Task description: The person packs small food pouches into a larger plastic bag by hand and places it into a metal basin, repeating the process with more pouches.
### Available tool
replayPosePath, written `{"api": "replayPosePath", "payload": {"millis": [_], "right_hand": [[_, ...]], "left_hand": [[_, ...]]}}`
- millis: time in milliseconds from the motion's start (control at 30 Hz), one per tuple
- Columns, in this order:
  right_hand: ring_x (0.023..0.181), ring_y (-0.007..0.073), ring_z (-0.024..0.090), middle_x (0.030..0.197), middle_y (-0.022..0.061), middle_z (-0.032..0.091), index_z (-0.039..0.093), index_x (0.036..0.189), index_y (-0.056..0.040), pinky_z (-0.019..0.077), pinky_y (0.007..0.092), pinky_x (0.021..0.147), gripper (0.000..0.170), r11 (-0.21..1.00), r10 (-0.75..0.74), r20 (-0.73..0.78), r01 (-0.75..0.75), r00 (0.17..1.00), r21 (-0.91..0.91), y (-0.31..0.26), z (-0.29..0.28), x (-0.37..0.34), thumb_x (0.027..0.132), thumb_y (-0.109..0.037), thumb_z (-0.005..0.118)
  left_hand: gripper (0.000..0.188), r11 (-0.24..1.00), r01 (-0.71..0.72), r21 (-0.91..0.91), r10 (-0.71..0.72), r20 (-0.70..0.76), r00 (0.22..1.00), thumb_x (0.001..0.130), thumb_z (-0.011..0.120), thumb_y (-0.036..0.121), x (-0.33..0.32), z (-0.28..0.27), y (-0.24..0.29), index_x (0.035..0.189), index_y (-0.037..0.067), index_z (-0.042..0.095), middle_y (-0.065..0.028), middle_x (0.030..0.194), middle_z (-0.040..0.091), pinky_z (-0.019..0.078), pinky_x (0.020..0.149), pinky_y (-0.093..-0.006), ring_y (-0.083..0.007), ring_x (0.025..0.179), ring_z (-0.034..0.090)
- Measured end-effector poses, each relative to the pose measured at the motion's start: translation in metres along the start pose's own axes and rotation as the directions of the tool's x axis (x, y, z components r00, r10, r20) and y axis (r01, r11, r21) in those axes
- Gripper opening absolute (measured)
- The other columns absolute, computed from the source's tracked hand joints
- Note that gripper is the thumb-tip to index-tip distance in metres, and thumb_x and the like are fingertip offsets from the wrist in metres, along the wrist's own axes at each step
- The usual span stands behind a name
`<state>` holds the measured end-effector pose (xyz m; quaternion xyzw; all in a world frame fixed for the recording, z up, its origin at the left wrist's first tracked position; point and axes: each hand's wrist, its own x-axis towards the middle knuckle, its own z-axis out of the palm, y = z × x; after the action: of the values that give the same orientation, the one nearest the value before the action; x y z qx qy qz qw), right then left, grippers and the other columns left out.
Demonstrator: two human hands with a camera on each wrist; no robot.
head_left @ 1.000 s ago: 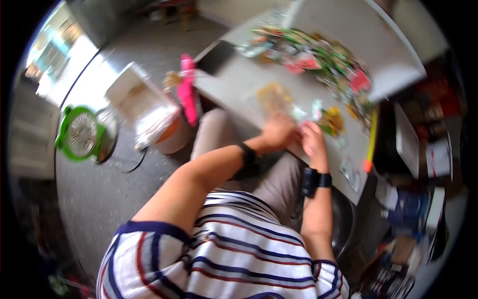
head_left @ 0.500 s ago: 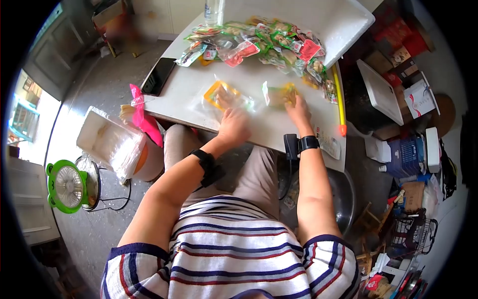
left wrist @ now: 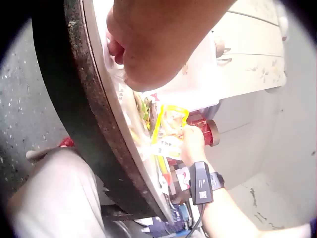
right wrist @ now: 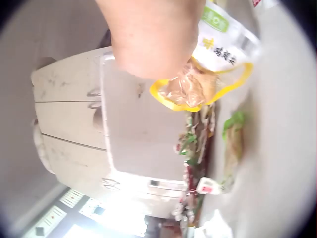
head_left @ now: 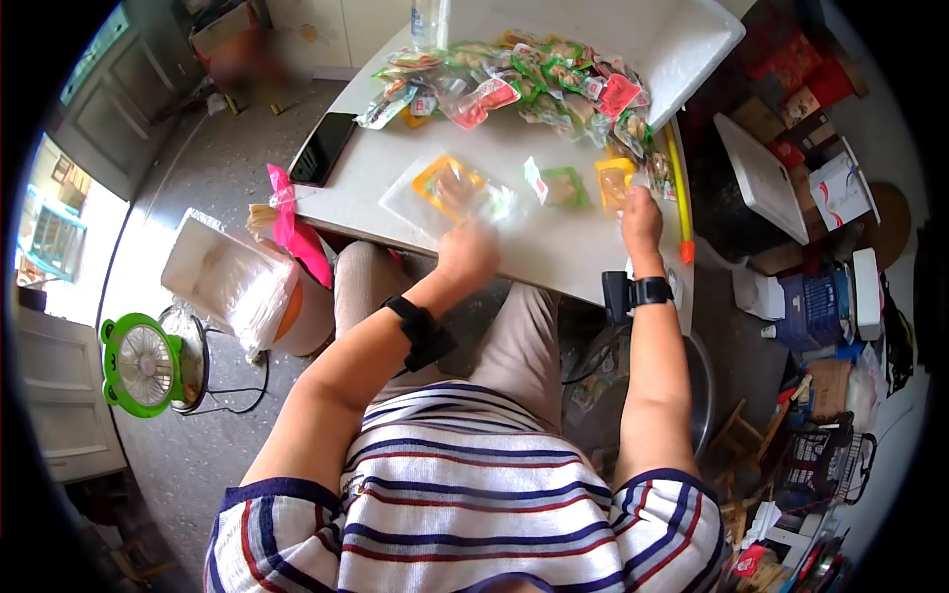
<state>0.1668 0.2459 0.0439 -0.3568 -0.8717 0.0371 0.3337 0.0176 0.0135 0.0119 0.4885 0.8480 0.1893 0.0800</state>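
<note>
My right hand point(head_left: 643, 219) pinches a yellow-edged snack packet point(head_left: 615, 183) above the table's right side. In the right wrist view, this food packet point(right wrist: 193, 89) has a white printed top with a green label and pale brown food behind its clear window. My left hand point(head_left: 470, 259), blurred in the head view, is at the table's near edge. Its curled fingers point(left wrist: 116, 52) grip clear plastic beside a clear bag point(head_left: 400, 203) with another yellow-edged packet point(head_left: 450, 186) in it. A green-edged packet point(head_left: 563, 188) lies flat between the hands.
A heap of packets point(head_left: 563, 74) curves along the table's back, before a white foam box point(head_left: 697, 59). A black phone point(head_left: 324, 148) lies at the left edge, a yellow stick point(head_left: 679, 188) along the right. A green fan point(head_left: 143, 366) stands on the left.
The hands were together at the table's front edge and have parted. My right hand has moved right with the yellow-edged packet, away from the green-edged one. The left hand has stayed near the clear bag.
</note>
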Motion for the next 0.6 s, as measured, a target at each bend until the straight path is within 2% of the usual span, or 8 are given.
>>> {"api": "replayPosePath", "payload": {"millis": [33,100,167,200,233,300,400,600], "right_hand": [[0.067,0.0355,0.052,0.071,0.0194,0.054,0.051,0.079,-0.004,0.0406,0.0425,0.056,0.017,0.996,0.027,-0.014,-0.026,1.0,0.084,-0.003,-0.009,-0.002,0.078,-0.018,0.04],[0.064,0.0268,0.054,0.07,0.0149,0.055,0.051,0.082,-0.0019,0.0419,0.0341,0.058,0.016,0.944,0.078,0.075,-0.098,0.994,0.314,-0.01,-0.021,-0.011,0.078,-0.016,0.044],[0.064,0.0201,0.054,0.069,0.0114,0.055,0.051,0.083,-0.0008,0.042,0.0298,0.059,0.015,0.838,0.099,0.173,-0.176,0.98,0.516,-0.02,-0.023,-0.027,0.078,-0.015,0.046],[0.065,0.0125,0.051,0.07,0.0066,0.054,0.051,0.083,0.0003,0.0416,0.0256,0.061,0.014,0.787,0.121,0.28,-0.264,0.952,0.558,-0.02,-0.017,-0.038,0.078,-0.012,0.049],[0.066,0.0112,0.051,0.07,0.0058,0.054,0.051,0.082,0.0007,0.0415,0.0248,0.061,0.013,0.726,0.099,0.348,-0.307,0.932,0.616,-0.029,-0.017,-0.048,0.078,-0.011,0.048],[0.066,0.0103,0.05,0.071,0.0051,0.054,0.051,0.082,0.0015,0.0413,0.0237,0.061,0.012,0.658,0.07,0.493,-0.412,0.867,0.63,-0.044,-0.013,-0.062,0.077,-0.009,0.048],[0.066,0.0103,0.05,0.071,0.0057,0.055,0.051,0.081,0.0022,0.0414,0.0241,0.062,0.013,0.585,0.01,0.511,-0.419,0.86,0.694,-0.057,0.004,-0.075,0.076,-0.009,0.049],[0.062,0.0131,0.051,0.068,0.0078,0.055,0.051,0.08,0.0016,0.0411,0.026,0.058,0.013,0.743,-0.064,0.592,-0.357,0.804,0.566,-0.082,0.007,-0.067,0.075,-0.011,0.049]], "left_hand": [[0.012,0.999,0.019,-0.045,-0.018,0.012,1.0,0.064,0.049,0.014,-0.001,-0.002,0.0,0.073,0.006,0.052,-0.013,0.08,0.052,0.0427,0.064,-0.0395,-0.0323,0.075,0.052],[0.016,0.989,0.056,-0.137,-0.051,0.041,0.998,0.064,0.048,0.013,-0.005,-0.008,0.001,0.078,0.005,0.051,-0.0153,0.081,0.052,0.0421,0.067,-0.0405,-0.034,0.076,0.052],[0.022,0.99,0.008,-0.143,-0.009,-0.006,1.0,0.064,0.047,0.012,-0.009,-0.01,0.001,0.084,0.005,0.05,-0.0165,0.081,0.052,0.042,0.066,-0.041,-0.0348,0.075,0.052],[0.025,0.989,-0.015,-0.145,0.011,-0.031,0.999,0.064,0.047,0.012,-0.011,-0.01,0.0,0.088,0.005,0.049,-0.0171,0.08,0.052,0.042,0.066,-0.0412,-0.0352,0.075,0.051],[0.027,0.988,-0.027,-0.15,0.019,-0.051,0.999,0.064,0.047,0.012,-0.011,-0.01,-0.001,0.09,0.005,0.049,-0.0175,0.081,0.052,0.0418,0.066,-0.0416,-0.0355,0.074,0.051],[0.031,0.986,-0.047,-0.159,0.033,-0.091,0.995,0.065,0.047,0.012,-0.012,-0.008,-0.003,0.095,0.005,0.047,-0.0184,0.082,0.052,0.0415,0.066,-0.0425,-0.0363,0.073,0.052],[0.029,0.97,0.001,-0.245,-0.031,-0.118,0.993,0.067,0.046,0.01,-0.011,-0.005,-0.004,0.095,0.004,0.048,-0.0202,0.081,0.053,0.041,0.067,-0.0426,-0.0369,0.072,0.051],[0.018,0.929,-0.026,-0.369,-0.06,-0.22,0.974,0.069,0.044,0.008,-0.012,-0.002,-0.009,0.085,0.003,0.051,-0.0199,0.076,0.054,0.0411,0.064,-0.0403,-0.0358,0.073,0.051]]}}
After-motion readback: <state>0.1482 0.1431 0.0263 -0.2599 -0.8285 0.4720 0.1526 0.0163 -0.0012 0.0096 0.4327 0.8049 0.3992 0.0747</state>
